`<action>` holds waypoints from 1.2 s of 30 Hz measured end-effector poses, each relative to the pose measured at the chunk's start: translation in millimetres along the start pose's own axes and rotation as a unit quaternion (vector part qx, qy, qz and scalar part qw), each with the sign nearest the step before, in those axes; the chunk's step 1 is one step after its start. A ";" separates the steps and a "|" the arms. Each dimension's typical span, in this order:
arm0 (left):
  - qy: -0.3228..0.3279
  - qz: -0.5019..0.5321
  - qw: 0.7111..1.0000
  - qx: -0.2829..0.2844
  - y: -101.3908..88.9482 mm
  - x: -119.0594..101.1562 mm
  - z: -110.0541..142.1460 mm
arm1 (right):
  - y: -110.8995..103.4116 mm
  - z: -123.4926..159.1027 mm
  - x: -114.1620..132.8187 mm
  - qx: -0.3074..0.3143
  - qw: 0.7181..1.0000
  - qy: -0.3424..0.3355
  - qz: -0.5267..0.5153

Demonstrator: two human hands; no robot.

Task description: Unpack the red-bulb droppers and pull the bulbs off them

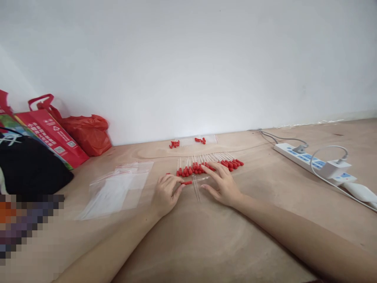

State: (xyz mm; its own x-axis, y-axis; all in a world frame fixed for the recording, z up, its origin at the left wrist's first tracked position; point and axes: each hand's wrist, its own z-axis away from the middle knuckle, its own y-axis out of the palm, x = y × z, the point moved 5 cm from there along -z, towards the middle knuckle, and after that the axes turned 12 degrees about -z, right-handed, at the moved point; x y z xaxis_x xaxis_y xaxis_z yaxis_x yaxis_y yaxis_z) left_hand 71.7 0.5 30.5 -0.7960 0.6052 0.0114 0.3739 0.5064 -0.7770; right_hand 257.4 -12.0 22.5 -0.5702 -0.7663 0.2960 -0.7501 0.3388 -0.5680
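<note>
My left hand (168, 193) pinches a small red rubber bulb (186, 182), whose end sticks out to the right past the fingertips. To its right, my right hand (222, 182) has its fingers apart, the longer ones reaching over a row of droppers. These droppers (232, 164) lie side by side, red bulbs toward me and pale thin tubes toward the wall. A few clear glass tubes (196, 190) lie on the table between my hands. I cannot tell whether the right fingertips touch the droppers.
Loose red bulbs (174, 144) and a clear bag (188, 140) lie by the wall. Zip bags (120, 188) are at left, beyond them a red plastic bag (88, 133) and a black bag (29, 169). A power strip (306, 159) with plugs and cables occupies the right of the wooden table (188, 243).
</note>
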 end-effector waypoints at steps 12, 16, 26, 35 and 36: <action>0.053 0.020 0.998 0.014 -0.1 -15.5 -1.0 | 14.7 0.5 0.5 0.100 0.995 -0.006 -0.026; 0.085 0.033 0.996 0.016 4.2 -21.9 -3.4 | 13.4 -0.1 6.7 0.100 0.994 -0.027 -0.030; 0.077 0.049 0.994 0.066 5.7 -22.9 -0.5 | 10.6 4.2 12.9 0.120 0.992 -0.041 -0.030; -0.010 0.080 0.997 0.004 -7.9 7.6 11.0 | -5.7 10.1 -10.9 0.088 0.995 0.041 -0.006; -0.037 0.077 0.996 -0.014 -10.6 14.5 12.3 | -7.2 10.8 -14.4 0.080 0.995 0.059 -0.006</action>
State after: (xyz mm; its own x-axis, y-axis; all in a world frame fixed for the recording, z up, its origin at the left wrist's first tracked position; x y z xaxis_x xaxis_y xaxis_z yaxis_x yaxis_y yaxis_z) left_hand 50.3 -3.7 31.2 -0.7604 0.6308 -0.1544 0.5071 0.4281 -0.7480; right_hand 274.7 -9.3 14.1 -0.6032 -0.6977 0.3865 -0.6998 0.2304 -0.6762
